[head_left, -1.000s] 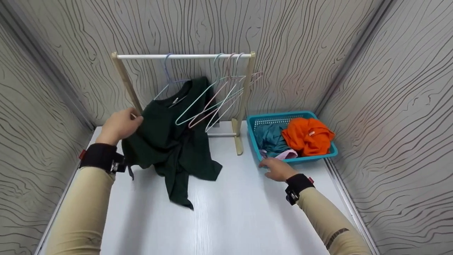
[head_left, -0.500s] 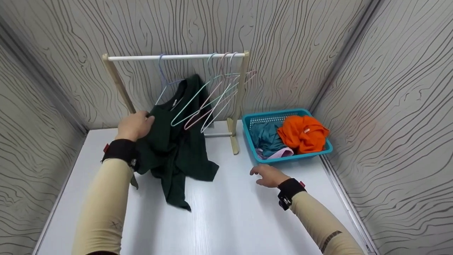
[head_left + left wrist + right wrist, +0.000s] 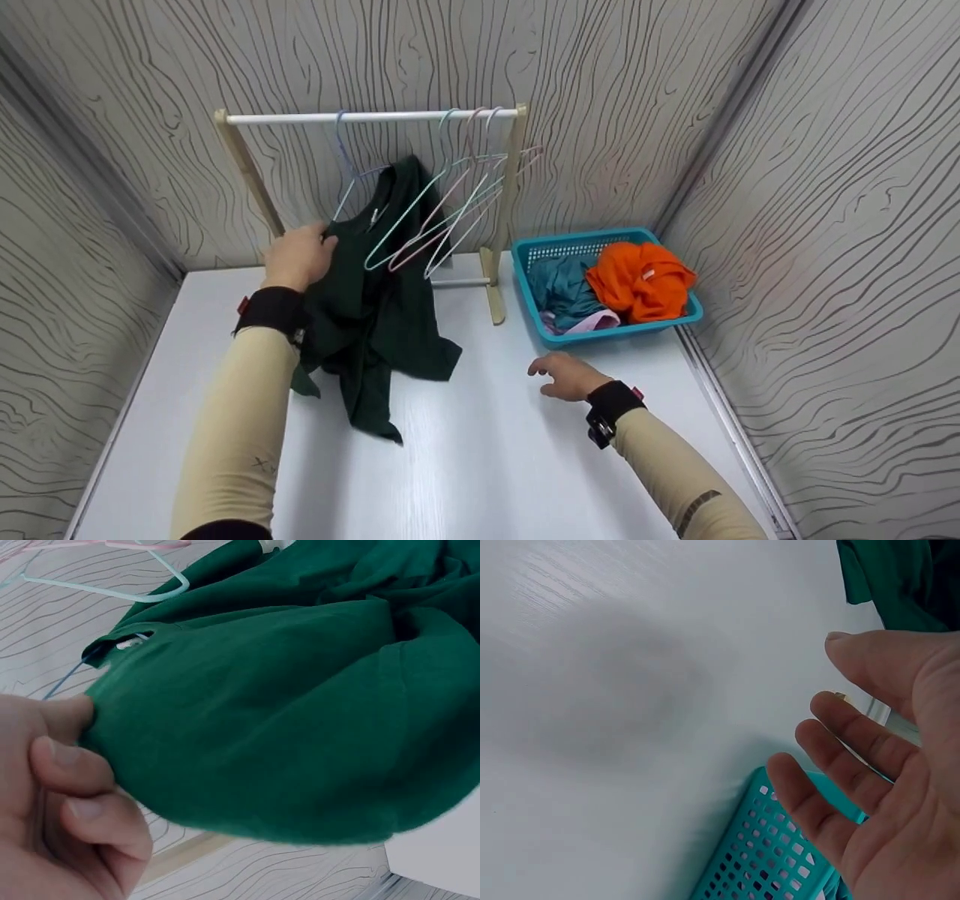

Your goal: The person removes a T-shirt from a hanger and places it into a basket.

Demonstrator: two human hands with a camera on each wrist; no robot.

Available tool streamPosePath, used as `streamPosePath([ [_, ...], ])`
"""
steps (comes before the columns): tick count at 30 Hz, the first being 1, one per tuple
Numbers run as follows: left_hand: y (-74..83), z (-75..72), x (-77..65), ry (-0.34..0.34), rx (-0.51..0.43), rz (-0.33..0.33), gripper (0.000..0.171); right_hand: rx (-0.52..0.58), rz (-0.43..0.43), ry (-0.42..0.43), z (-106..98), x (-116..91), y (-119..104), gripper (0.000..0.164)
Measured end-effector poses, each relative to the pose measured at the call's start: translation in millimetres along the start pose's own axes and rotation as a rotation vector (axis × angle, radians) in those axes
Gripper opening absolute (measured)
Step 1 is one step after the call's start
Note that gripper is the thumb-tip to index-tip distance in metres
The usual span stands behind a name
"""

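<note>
A dark green shirt hangs from a purple-blue hanger on the rack's rod. One shoulder is on the hanger; the near side droops toward the tabletop. My left hand pinches the shirt's near shoulder edge, close to the hanger's lower arm. In the left wrist view the fingers curl at the cloth's rim, and the green fabric spreads out beyond them. My right hand is held over the table in front of the basket, its fingers loosely bent and holding nothing.
Three bare hangers, one of them mint, crowd the right end of the rack. A teal basket at the right holds an orange garment, a blue-green one and a pink cloth. Patterned walls enclose the white table.
My left hand has moved right and slightly up with the shirt's near shoulder, closer to the hanger. My right hand has drawn back a little from the basket's front rim.
</note>
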State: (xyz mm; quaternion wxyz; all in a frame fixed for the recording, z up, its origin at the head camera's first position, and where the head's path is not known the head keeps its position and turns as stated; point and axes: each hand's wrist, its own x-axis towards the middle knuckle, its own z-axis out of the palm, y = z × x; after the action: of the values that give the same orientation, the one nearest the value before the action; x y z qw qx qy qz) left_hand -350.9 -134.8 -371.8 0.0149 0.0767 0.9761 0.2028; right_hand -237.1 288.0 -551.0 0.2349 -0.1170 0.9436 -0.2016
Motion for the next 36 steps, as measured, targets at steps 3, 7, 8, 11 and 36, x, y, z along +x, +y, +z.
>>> streamPosePath([
  [3, 0.1, -2.9, -1.9, 0.056, 0.007, 0.005, 0.041, 0.002, 0.019, -0.012, 1, -1, 1, 0.031],
  [7, 0.1, -14.9, -6.5, 0.134, -0.015, 0.025, 0.038, -0.001, 0.019, -0.018, 1, -1, 2, 0.030],
  [8, 0.2, -19.0, -8.1, 0.152, -0.026, 0.027, 0.038, 0.000, 0.013, -0.019, 1, -2, 2, 0.029],
  [11, -0.8, -31.0, -13.5, 0.195, -0.056, 0.029, 0.038, 0.001, -0.006, -0.022, 1, -2, 2, 0.029],
  [36, -96.3, -19.0, -89.5, 0.193, 0.024, -0.101, 0.038, 0.022, 0.017, -0.085, 10, -8, 5, 0.029],
])
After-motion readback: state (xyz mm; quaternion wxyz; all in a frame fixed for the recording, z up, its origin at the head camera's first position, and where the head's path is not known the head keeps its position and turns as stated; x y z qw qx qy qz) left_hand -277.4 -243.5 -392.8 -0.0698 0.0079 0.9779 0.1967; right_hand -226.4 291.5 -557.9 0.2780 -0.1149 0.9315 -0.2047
